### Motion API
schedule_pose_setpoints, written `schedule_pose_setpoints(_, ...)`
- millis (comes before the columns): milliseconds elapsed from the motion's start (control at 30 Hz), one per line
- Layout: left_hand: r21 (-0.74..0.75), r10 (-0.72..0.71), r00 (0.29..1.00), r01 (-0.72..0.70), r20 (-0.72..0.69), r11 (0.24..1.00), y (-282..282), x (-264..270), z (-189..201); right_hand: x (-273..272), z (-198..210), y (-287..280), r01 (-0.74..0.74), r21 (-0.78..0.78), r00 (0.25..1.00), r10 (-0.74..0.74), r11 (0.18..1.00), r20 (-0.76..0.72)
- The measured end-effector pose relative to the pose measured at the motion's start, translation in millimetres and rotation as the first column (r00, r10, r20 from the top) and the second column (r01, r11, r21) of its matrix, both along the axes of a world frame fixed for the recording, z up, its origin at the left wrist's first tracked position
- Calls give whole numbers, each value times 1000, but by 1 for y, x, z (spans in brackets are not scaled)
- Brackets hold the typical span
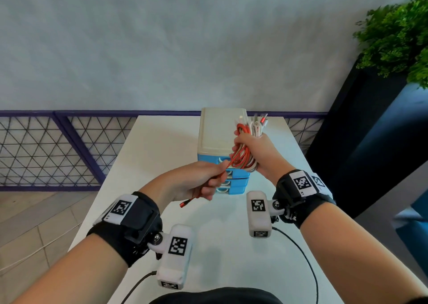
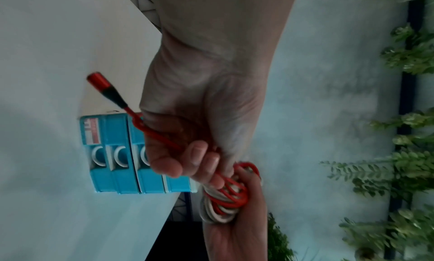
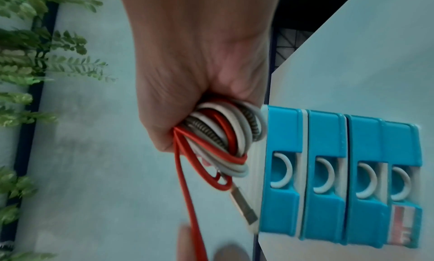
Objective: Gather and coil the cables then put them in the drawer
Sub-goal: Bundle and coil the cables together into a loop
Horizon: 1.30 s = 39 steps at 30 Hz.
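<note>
Overhead, a white surface (image 1: pixel 162 146) carries one blue drawer unit (image 1: pixel 222 139) with a cream top; railing and a plant (image 1: pixel 398 37) stand behind. The right hand (image 1: pixel 254 152) grips the coiled cables (image 1: pixel 243 157) before the unit, partly hiding its front. The left hand (image 1: pixel 196 183) pinches the red cable (image 1: pixel 199 198) tail. From the left wrist, fingers (image 2: pixel 199 153) curl round that red cable, its one plug free. From the right wrist, four closed drawers (image 3: pixel 340 172) show beside the coil.

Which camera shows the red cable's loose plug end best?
Left wrist: the red cable's plug sticks out unobstructed behind the left hand. Head view shows it small below that hand; right wrist shows only the cable, not this plug.
</note>
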<state>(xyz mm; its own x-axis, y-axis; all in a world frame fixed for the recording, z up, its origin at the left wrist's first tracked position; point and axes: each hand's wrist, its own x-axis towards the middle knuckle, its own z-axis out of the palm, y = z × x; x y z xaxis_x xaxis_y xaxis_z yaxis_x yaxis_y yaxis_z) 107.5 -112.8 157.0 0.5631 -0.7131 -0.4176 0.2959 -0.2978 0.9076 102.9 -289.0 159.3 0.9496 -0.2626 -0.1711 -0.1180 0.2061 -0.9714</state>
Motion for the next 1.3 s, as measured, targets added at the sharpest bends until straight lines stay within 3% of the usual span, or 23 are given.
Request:
schedule_pose_setpoints(133,83,-152,987,157,-60,984,22,5,-10,1,7,-18,114,121,991,-121,986,54)
schedule_pose_setpoints(200,156,-224,975,223,-13,962,28,8,-15,0,11,-24,103,172,992,-114,980,53)
schedule_pose_setpoints(267,257,-238,958,192,159,947,29,12,-18,-2,15,-27,36,205,998,-44,978,35)
schedule_pose_setpoints(367,401,-206,808,-41,552,915,20,20,-16,-7,18,-26,-135,128,989,141,982,-35)
schedule_pose_setpoints(467,277,-55,716,-197,696,940,8,25,-11,-11,19,-22,-292,-38,946,283,956,-160)
schedule_pose_setpoints(567,187,15,639,-247,769,951,-2,25,-5,-14,18,-16,-376,-114,906,339,920,-252)
schedule_pose_setpoints(733,115,36,471,-288,881,951,-10,23,-2,-18,13,-6,-479,44,837,472,877,-277)
schedule_pose_setpoints(833,51,101,443,-318,891,947,-8,23,-5,-19,15,-5,-494,-21,836,468,869,-286)
schedule_pose_setpoints(900,84,73,434,-332,898,940,-6,25,-5,-20,14,-3,-480,-96,855,440,872,-273)
schedule_pose_setpoints(967,172,14,483,-338,876,925,-4,29,-5,-19,12,-4,-407,-168,898,361,898,-252)
schedule_pose_setpoints(1033,253,-1,622,-317,783,914,3,33,-8,-16,8,-10,-307,-214,940,260,927,-221)
schedule_pose_setpoints(1100,234,89,794,-282,601,931,11,35,-10,-13,4,-19,-225,-233,964,181,946,-197)
schedule_pose_setpoints(1167,126,205,909,-266,364,956,15,31,-12,-11,0,-23,-189,-249,970,140,950,-199)
schedule_pose_setpoints(1300,-68,305,946,-299,113,952,3,23,-6,-7,-6,-14,-153,-219,977,115,964,-180)
